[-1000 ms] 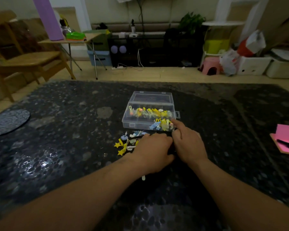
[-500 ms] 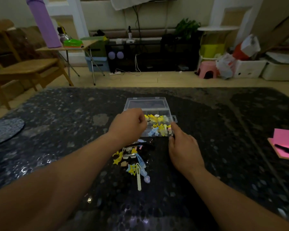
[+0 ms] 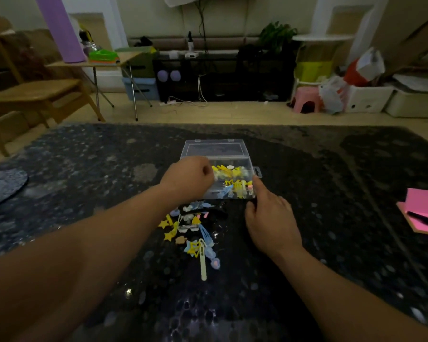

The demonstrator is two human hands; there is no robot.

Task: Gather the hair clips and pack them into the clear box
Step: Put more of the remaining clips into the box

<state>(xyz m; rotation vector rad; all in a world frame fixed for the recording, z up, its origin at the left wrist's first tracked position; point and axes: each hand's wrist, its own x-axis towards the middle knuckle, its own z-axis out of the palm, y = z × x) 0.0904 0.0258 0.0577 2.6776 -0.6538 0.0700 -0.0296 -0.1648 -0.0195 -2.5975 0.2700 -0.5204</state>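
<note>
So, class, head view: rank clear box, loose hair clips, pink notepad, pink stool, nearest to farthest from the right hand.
1. clear box: right hand touches it.
2. loose hair clips: leftward.
3. pink notepad: table's right edge.
4. pink stool: floor beyond.

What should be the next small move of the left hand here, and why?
Probably open the left hand to drop what it seems to hold: it is a fist over the open clear box, the right hand touches the box's corner, and loose hair clips lie in front.
</note>
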